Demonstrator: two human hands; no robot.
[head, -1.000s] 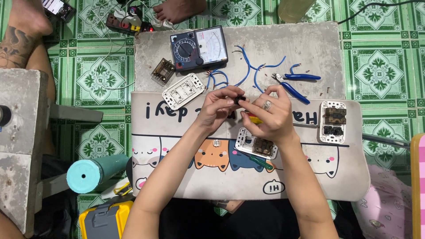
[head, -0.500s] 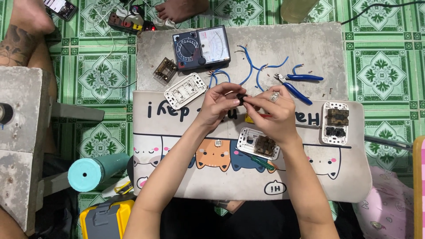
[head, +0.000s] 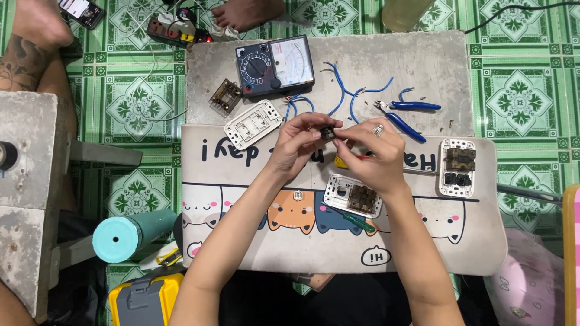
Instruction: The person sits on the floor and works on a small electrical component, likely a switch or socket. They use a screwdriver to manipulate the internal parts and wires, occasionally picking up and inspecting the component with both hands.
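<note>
In the head view, a small dark switch part [head: 328,133] was held up between the two hands, just above the surface [head: 423,54]. It was pinched by the fingertips of the left hand [head: 297,145] from its left side and by the fingertips of the right hand [head: 370,154] from its right side. Both hands were touching it, so neither was nearer. Its long side seemed to lie left to right, but it was too small for that to be told for sure. A ring was worn on the right hand.

Just below the hands, a white switch plate [head: 353,196] was lying on a mat with cartoon cats [head: 254,205]. Another white plate [head: 457,168] was set to the right, and a third [head: 252,124] to the left. Blue pliers [head: 403,111], blue wires [head: 338,90] and a meter with a dial [head: 275,65] were laid farther back. A floor of green patterned tiles [head: 519,90] was seen all around, and another person's bare foot [head: 248,12] was near the top.
</note>
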